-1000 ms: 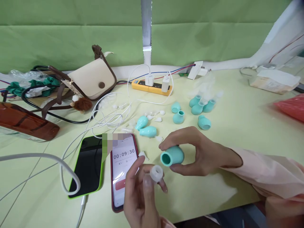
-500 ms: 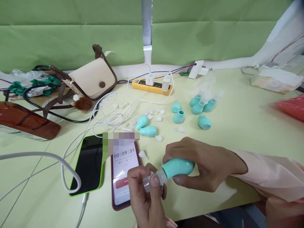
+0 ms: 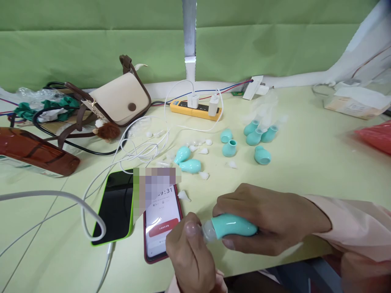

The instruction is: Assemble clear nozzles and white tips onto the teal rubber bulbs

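One round translucent plastic fitting [image 3: 209, 232], pinched in the left hand [image 3: 192, 254], met the mouth of a turquoise rubbery bulb [image 3: 234, 226] gripped in the right hand [image 3: 269, 213], a joining step seemingly needing straight alignment next.

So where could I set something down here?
Widest is the patch between the turquoise bulbs and the red plastic, with the pale box behind and the right hand in front. A smaller one lies left of the green phone, though white cables cross it. White scraps and bulbs crowd the middle, handbag and bottle the far left.
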The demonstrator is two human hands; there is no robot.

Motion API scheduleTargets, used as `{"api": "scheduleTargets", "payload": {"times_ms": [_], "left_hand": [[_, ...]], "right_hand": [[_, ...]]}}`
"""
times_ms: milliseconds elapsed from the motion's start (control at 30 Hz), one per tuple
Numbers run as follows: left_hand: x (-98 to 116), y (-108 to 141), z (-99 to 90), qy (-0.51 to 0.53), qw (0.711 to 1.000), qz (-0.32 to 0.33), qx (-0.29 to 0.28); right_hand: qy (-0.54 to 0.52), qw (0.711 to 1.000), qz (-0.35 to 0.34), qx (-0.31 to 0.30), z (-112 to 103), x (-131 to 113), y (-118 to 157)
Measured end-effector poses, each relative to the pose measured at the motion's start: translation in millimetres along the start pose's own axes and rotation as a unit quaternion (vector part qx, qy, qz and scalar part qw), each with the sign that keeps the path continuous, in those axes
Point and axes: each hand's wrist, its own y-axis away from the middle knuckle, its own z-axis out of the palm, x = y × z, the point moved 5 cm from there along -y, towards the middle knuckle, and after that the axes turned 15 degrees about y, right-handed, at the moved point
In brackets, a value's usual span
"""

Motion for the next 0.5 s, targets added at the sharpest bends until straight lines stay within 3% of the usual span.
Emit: {"api": "scheduleTargets", "payload": {"times_ms": [233,367,500], "left_hand": [[8.1,-3.5,-1.3,-0.073,0.990,0.111,-0.052],[8.4,-4.4,-0.1,-0.102,0.983,0.137,-0.059],[9.0,-5.0,0.6,-0.118,0.980,0.149,-0.067]], "right_hand": [[-0.001,1.000,0.005,-0.001,3.1,0.7,2.0],[-0.061,0.998,0.027,0.015,2.4,3.1,1.0],[-0.049,0.997,0.041,0.050,3.2,4.6,0.1]]}}
